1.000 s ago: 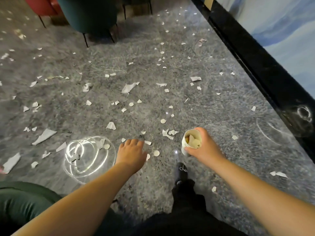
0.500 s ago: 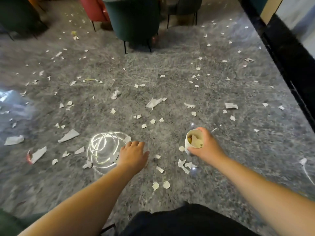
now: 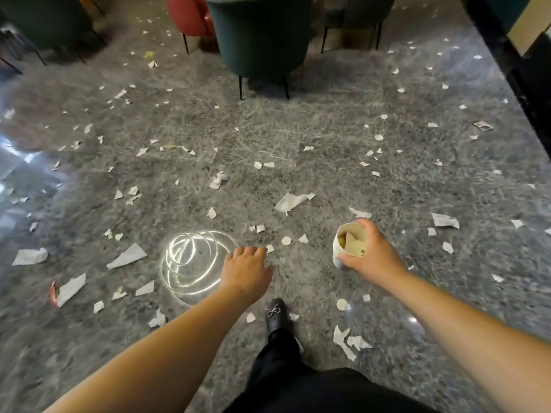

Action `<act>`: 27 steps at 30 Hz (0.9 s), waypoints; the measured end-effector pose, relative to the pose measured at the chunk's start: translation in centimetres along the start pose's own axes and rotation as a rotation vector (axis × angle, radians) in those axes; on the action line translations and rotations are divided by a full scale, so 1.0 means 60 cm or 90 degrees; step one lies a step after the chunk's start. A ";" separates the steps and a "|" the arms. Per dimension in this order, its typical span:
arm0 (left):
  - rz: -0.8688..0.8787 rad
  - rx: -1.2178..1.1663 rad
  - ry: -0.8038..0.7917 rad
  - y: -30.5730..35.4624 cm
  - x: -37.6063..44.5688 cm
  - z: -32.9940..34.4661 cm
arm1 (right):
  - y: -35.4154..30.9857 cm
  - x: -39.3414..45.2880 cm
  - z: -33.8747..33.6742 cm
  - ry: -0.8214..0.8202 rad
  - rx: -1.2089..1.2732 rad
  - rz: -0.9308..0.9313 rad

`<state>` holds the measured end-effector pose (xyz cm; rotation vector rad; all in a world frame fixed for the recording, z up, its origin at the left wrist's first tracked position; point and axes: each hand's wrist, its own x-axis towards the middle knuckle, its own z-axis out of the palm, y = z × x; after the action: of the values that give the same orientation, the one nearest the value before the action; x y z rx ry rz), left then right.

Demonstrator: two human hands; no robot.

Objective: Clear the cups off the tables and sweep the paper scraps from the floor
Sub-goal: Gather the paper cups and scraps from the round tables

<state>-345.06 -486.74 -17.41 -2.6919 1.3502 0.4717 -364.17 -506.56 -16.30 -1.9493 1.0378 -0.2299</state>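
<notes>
Holding 1 paper cup [image 3: 347,244] by its wall, the right hand [image 3: 374,257] has fingers curled around it; light, crushable, grip gently mid-wall; left hand [image 3: 246,271], left of cup, fingers relaxed together, empty.

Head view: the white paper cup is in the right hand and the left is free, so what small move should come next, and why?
Probably lower the left hand to pinch up the small white paper scrap by its fingertips. That hand is empty, while the right hand grips the white paper cup, already holding scraps.
</notes>
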 end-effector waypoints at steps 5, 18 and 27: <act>0.053 0.012 -0.009 -0.046 0.172 -0.065 | -0.064 0.158 0.007 0.020 -0.016 0.033; 0.166 0.050 0.002 -0.033 0.521 -0.210 | -0.116 0.434 -0.054 0.112 0.037 0.074; 0.140 0.058 -0.003 0.064 0.833 -0.293 | -0.072 0.754 -0.179 0.086 0.017 0.065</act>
<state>-316.02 -531.17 -16.22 -2.4816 1.6345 0.4227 -338.65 -545.67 -16.90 -1.8713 1.2125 -0.3211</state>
